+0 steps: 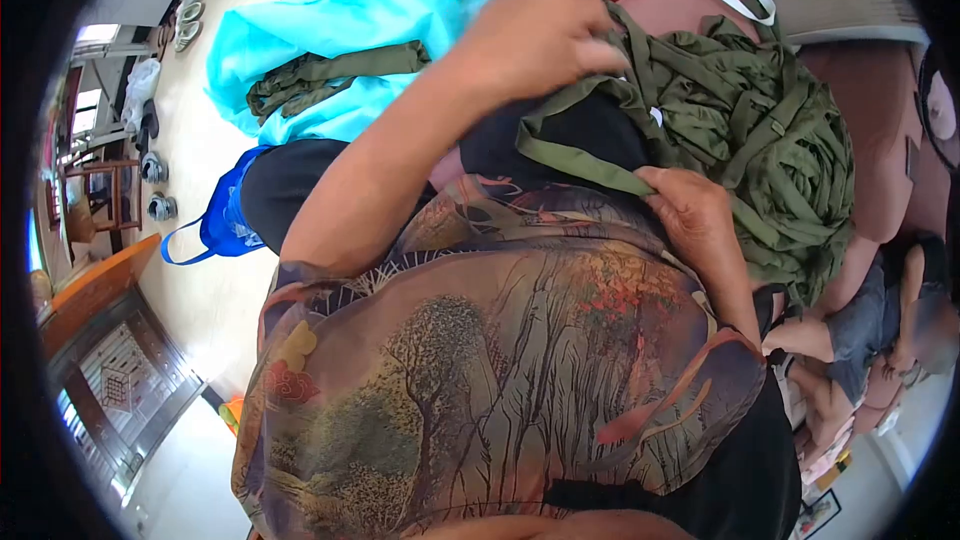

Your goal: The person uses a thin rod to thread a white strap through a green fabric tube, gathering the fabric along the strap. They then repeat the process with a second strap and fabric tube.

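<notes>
Patterned shirt [480,370] nearest; beyond, the right hand [695,212] has fingers clamped on a green strap [585,167] beside a tangled green heap [790,140] — the left hand [545,35] blurs, its grip I cannot tell. Light tension should prevent twists.

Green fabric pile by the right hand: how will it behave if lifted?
The green fabric pile will probably flop and sag, given its limp folds. Strips may trail or tangle, since they loop over one another.
</notes>
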`<state>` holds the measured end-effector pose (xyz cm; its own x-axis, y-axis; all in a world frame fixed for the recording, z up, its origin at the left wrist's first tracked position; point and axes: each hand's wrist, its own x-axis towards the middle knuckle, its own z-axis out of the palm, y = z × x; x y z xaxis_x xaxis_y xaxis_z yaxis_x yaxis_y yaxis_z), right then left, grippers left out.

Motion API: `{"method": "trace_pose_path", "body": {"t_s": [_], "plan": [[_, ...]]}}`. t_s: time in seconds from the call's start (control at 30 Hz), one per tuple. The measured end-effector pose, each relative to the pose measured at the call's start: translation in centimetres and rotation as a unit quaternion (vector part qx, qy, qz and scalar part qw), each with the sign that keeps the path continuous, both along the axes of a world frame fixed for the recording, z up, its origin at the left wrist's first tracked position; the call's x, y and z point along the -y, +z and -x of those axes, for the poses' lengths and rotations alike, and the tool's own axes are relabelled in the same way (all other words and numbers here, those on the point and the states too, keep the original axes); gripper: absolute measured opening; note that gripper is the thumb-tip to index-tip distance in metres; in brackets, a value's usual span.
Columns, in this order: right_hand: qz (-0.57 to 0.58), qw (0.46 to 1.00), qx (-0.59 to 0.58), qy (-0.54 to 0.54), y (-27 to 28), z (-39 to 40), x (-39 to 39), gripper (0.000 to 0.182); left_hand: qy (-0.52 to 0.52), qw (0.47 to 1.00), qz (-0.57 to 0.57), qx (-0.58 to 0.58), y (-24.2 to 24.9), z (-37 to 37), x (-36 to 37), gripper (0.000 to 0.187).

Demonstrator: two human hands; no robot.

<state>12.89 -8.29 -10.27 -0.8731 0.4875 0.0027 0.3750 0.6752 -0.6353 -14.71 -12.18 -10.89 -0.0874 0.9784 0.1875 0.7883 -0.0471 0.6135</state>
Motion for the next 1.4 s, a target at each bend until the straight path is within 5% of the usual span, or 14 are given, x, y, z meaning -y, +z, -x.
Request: {"method": "trace_pose_path", "body": {"t_s": [0.17,0.3,0.33,0.37,0.4,0.43,0.5,0.6,0.7,0.8,0.9,1.03,1.17,1.4], "plan": [[0.016,0.999,0.044,-0.006,1.6,-0.3,0.1,0.029,-0.119,0.959,0.100,-0.238,-2.7,-4.1,-3.0,0.020],[0.059,0.997,0.002,-0.042,1.2,-2.9,-0.5,0.025,0.105,0.972,-0.068,-0.199,-0.6,0.1,-3.9,0.015],[0.071,0.995,-0.005,-0.063,0.9,-3.4,-0.7,0.023,0.149,0.976,-0.060,-0.150,0.6,1.5,-3.7,0.020],[0.051,0.997,-0.009,-0.065,1.1,-3.0,-1.0,0.023,0.171,0.963,-0.189,-0.088,0.2,1.8,-3.9,0.010],[0.030,0.997,-0.014,-0.068,1.6,-2.4,-1.5,0.023,0.221,0.959,-0.177,0.004,0.8,3.2,-3.9,0.004],[0.009,0.997,-0.021,-0.070,2.2,-1.7,-2.0,0.023,0.291,0.929,-0.035,0.227,3.8,2.9,-3.2,0.008],[-0.016,0.996,-0.036,-0.081,2.8,0.4,-2.9,0.022,0.326,0.896,-0.140,0.267,3.5,4.5,-2.8,0.006],[0.084,0.990,-0.022,-0.108,4.1,2.8,-3.5,0.019,0.322,0.735,-0.114,0.586,0.4,6.3,0.1,0.019],[-0.004,0.998,0.065,-0.024,2.2,3.8,-3.6,0.019,0.312,0.643,-0.053,0.697,-4.1,5.6,2.8,0.011],[0.039,0.995,0.086,-0.008,0.5,4.0,-2.0,0.020,0.386,0.667,0.017,0.637,-3.6,2.3,5.4,0.032],[0.084,0.993,0.077,-0.022,-0.1,3.8,-0.9,0.024,0.462,0.756,0.017,0.464,-3.4,0.8,7.4,0.045],[0.018,0.998,0.061,-0.020,0.3,4.3,0.3,0.035,0.307,0.852,0.156,0.394,-1.5,-1.0,8.4,0.037],[-0.014,0.994,0.111,0.009,1.0,5.3,1.7,0.049,0.244,0.864,0.160,0.410,-1.8,-3.0,7.4,0.038],[0.066,0.996,0.053,-0.014,1.3,6.2,2.2,0.060,0.204,0.734,0.147,0.631,-2.7,-3.5,8.3,0.030]]}}
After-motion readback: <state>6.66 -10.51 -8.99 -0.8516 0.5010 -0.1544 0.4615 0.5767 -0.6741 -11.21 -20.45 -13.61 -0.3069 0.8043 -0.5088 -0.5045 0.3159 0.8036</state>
